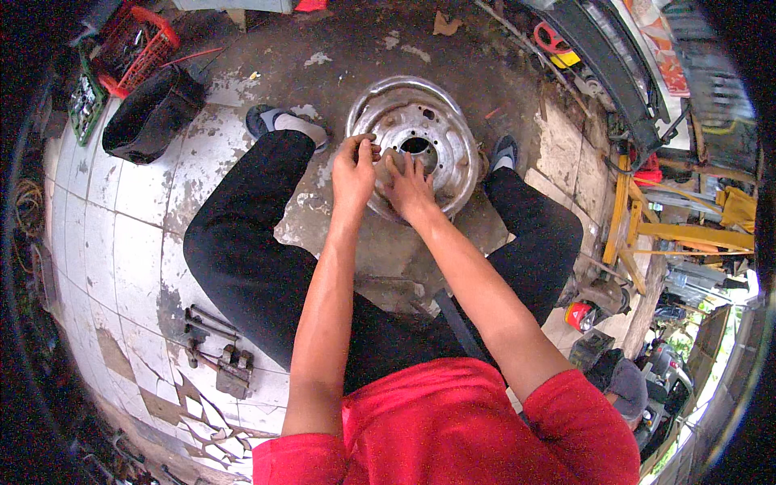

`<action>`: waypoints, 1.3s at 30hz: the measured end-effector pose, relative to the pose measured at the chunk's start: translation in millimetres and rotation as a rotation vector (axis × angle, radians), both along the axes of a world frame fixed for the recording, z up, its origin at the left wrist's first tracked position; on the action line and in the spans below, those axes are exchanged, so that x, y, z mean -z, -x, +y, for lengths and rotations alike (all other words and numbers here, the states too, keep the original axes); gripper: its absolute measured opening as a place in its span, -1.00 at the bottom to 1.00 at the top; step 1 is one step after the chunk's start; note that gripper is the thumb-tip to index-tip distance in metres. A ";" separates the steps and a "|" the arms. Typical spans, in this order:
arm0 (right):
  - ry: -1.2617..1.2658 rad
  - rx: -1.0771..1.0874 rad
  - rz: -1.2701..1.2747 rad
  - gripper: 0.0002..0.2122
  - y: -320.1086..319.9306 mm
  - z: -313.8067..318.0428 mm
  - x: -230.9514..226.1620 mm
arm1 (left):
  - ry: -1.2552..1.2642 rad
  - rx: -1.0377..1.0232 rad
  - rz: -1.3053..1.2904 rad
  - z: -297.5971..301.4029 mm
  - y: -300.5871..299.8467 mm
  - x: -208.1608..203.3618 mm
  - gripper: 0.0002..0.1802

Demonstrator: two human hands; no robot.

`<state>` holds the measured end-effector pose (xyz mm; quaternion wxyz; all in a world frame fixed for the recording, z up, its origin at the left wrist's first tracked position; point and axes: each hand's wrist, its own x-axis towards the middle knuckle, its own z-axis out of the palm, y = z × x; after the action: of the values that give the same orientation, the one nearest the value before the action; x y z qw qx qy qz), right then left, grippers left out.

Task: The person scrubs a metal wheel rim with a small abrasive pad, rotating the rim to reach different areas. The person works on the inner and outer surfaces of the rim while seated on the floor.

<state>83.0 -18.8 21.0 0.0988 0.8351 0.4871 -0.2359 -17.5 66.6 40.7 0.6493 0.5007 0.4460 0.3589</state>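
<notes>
A bare silver steel wheel rim (461, 149) lies on the floor between my feet, its round centre hole and ring of smaller holes facing up. Over the left side of the rim, my left hand (353, 174) is closed, with curled, darkened fingertips; whatever they pinch, if anything, is hidden. My right hand (411, 190) rests on the rim's face just below the centre hole. Its fingers are stretched out and apart, the tips dark with grime. Both forearms reach forward side by side, and the two hands are close together but apart.
A black bucket-like container (153, 113) and a red plastic basket (141, 52) stand at the far left. Near my left knee lie a metal vise-like tool (233, 370) and dark rods (212, 322). Yellow metal stands (679, 234) and a red lamp-like object (579, 315) are on the right.
</notes>
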 end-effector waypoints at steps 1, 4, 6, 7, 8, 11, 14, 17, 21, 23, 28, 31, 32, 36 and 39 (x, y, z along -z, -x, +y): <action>-0.007 0.005 0.014 -0.40 1.7 -3.0 -1.6 | -0.015 -0.003 0.004 0.0 0.0 1.7 -0.73; 0.006 -0.009 0.011 -0.40 2.4 -17.2 0.3 | -0.036 0.007 0.025 -3.3 -2.4 -2.3 -0.73; 0.003 -0.026 0.005 -0.40 1.1 -18.9 1.3 | -0.040 0.022 0.058 -3.3 -2.1 -4.5 -0.73; -0.004 -0.029 0.005 -0.40 -0.6 -18.3 2.1 | -0.030 0.027 0.064 -3.8 -1.8 -5.7 -0.72; -0.013 -0.033 0.004 -0.40 -1.3 -15.9 0.5 | -0.021 0.031 0.070 -4.1 -0.9 -6.7 -0.72; -0.005 -0.025 -0.030 -0.41 -1.6 -2.8 -1.9 | -0.005 0.023 0.042 -4.1 -1.2 -4.7 -0.73; 0.018 -0.001 -0.029 -0.41 -3.9 8.5 -3.5 | -0.008 0.007 0.025 -4.3 -1.7 -2.2 -0.73; 0.025 -0.002 0.010 -0.40 -6.4 10.2 -4.5 | -0.039 0.034 0.055 -2.5 0.0 -3.8 -0.72; 0.045 -0.081 -0.049 -0.39 -5.8 -4.8 -2.6 | -0.043 0.042 0.070 -1.3 -0.8 -7.7 -0.72; 0.029 -0.125 -0.062 -0.38 -4.3 -11.4 1.6 | -0.033 0.018 0.067 -2.7 1.5 -11.4 -0.72; -0.058 -0.112 -0.139 -0.32 -17.7 -1.9 15.3 | -0.043 0.037 0.071 -3.9 -3.8 -13.4 -0.71; 0.010 -0.058 -0.027 -0.39 -8.5 15.0 0.0 | -0.110 0.022 0.141 -3.3 3.4 -16.4 -0.71; 0.008 -0.044 -0.024 -0.38 -9.3 15.0 0.8 | -0.084 0.012 0.110 -3.5 2.0 -16.4 -0.72; -0.010 -0.031 -0.018 -0.38 -8.3 9.1 0.0 | -0.033 -0.026 0.064 -1.0 3.2 -5.9 -0.73; -0.054 -0.083 -0.061 -0.37 -6.1 -7.2 3.8 | -0.021 -0.042 0.087 -0.6 2.9 4.2 -0.74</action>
<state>89.1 -26.0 17.2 0.1006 0.8233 0.5243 -0.1929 -20.4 65.9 36.5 0.6165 0.5130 0.4803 0.3550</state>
